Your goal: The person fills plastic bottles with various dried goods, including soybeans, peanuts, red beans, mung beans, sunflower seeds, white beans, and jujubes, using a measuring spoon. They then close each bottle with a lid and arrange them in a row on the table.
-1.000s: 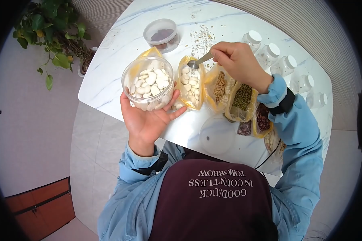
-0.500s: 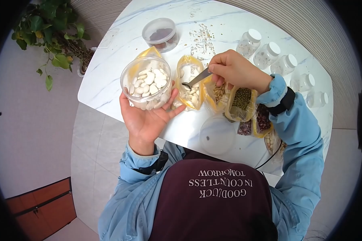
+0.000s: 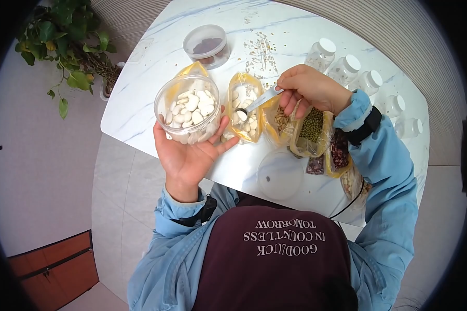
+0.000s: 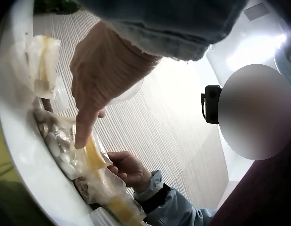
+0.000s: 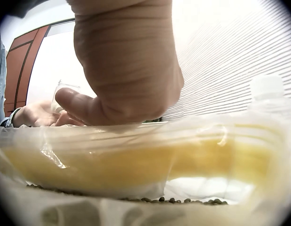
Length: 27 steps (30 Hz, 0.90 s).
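Observation:
My left hand holds a clear round tub from below, thumb on one side and fingers on the other. Large white beans fill much of it. My right hand pinches the handle of a metal spoon. The spoon's bowl is inside an open yellow-edged bag of white beans, with a white bean at the bowl. Below the right hand stand a bag of light-brown pieces and a bag of green beans. In the right wrist view, a bag's yellow band hides the spoon.
A tub of dark contents stands at the back, near scattered bits. Several white-lidded clear jars line the right side. A bag of dark red beans and a translucent lid lie toward the front edge.
The spoon has gone from the far end of the white-bean bag down among the beans, and its bowl now has a white bean at it. The left hand and tub have hardly shifted.

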{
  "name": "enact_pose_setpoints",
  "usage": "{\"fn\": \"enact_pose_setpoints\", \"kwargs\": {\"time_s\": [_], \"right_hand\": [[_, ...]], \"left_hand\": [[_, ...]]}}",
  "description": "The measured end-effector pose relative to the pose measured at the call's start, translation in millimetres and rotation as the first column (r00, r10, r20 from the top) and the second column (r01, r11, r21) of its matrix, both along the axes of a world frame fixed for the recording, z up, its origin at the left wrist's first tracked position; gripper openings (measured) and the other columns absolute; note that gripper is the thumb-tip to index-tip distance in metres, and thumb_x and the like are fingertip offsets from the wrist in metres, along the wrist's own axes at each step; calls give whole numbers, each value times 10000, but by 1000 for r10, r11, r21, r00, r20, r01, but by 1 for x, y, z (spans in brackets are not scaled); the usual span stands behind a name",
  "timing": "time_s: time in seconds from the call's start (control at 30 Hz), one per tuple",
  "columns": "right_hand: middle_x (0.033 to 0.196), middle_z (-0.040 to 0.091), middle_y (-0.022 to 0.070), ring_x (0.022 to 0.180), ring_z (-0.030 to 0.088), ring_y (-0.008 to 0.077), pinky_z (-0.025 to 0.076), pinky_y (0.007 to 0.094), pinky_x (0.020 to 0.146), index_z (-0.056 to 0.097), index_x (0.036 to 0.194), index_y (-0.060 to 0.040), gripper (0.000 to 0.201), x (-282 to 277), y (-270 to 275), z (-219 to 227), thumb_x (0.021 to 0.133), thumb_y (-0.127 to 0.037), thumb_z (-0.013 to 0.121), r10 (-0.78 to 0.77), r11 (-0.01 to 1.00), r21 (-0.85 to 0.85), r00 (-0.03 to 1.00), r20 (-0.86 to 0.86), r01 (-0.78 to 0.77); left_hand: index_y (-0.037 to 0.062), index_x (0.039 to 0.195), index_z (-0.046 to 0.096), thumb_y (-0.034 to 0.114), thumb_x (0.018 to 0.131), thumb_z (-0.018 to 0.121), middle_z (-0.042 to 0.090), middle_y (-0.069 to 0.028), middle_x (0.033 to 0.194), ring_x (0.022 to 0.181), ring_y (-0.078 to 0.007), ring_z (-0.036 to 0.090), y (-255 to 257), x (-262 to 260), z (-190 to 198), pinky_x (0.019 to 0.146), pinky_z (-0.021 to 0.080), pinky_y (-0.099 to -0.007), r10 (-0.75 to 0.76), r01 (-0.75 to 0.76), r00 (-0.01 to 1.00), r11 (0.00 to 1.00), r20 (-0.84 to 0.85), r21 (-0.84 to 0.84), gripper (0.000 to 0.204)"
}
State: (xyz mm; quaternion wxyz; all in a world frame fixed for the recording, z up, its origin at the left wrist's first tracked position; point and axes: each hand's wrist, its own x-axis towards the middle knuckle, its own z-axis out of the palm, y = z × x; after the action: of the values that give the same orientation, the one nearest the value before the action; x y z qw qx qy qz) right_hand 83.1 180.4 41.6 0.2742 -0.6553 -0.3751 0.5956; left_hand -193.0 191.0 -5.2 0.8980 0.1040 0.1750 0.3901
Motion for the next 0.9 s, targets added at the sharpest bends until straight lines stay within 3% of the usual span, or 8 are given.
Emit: {"fn": "enact_pose_setpoints", "kwargs": {"time_s": [0.13, 0.27, 0.47, 0.57, 0.77, 0.87, 0.9], "right_hand": [[707, 635, 126, 528, 630, 165, 520, 268, 392, 545, 977, 51, 234, 7, -2, -3, 937, -166, 468, -37, 999, 15, 999, -15, 37], [698, 630, 110, 536, 630, 156, 517, 258, 387, 546, 970, 45, 234, 14, -7, -1, 939, -177, 478, -100, 992, 75, 995, -31, 102], [740, 621, 109, 591, 644, 159, 529, 247, 420, 571, 985, 55, 250, 20, -13, 20, 930, -179, 503, -165, 948, 268, 985, -51, 172], [746, 628, 89, 615, 649, 146, 526, 229, 441, 590, 960, 29, 234, 14, -18, 36, 922, -195, 534, -175, 886, 416, 978, -110, 206], [793, 660, 81, 647, 646, 114, 515, 218, 496, 624, 976, 24, 236, -24, -33, 56, 925, -197, 561, -117, 776, 619, 992, -50, 123], [786, 669, 63, 655, 640, 97, 506, 235, 516, 627, 979, 32, 239, -45, -43, 48, 933, -193, 563, -61, 645, 764, 994, 95, -34], [752, 664, 69, 635, 647, 144, 502, 267, 537, 634, 961, 9, 172, -51, -46, 48, 899, -148, 603, -95, 528, 838, 972, 217, -136]], "left_hand": [[185, 1480, 235, 646, 897, 288, 311, -220, 1462, 1272, -383, 418, 0, -4, -2, 1017, 135, -737, -52, 49, 994, 998, 97, 24, 744], [187, 1478, 240, 644, 894, 299, 318, -217, 1460, 1257, -388, 436, -2, -4, 2, 1013, 143, -740, -44, 43, 997, 999, 68, 4, 744], [171, 1480, 234, 651, 893, 286, 316, -240, 1452, 1246, -402, 446, -2, -5, 2, 1012, 173, -729, -110, 111, 991, 994, 73, -2, 760], [166, 1482, 229, 654, 895, 278, 313, -251, 1449, 1244, -407, 446, -2, -4, 1, 1012, 192, -721, -140, 140, 988, 990, 66, 5, 765], [160, 1480, 234, 655, 898, 280, 315, -259, 1445, 1249, -409, 444, -4, 1, 7, 1014, 213, -708, -185, 185, 981, 983, 53, 9, 766], [155, 1479, 237, 651, 900, 287, 320, -261, 1441, 1247, -411, 446, -4, 2, 7, 1011, 225, -705, -206, 206, 976, 979, 70, 8, 764], [152, 1478, 239, 650, 900, 289, 322, -261, 1440, 1246, -411, 446, -4, 2, 7, 1009, 229, -704, -208, 209, 975, 978, 79, 0, 764]]}}
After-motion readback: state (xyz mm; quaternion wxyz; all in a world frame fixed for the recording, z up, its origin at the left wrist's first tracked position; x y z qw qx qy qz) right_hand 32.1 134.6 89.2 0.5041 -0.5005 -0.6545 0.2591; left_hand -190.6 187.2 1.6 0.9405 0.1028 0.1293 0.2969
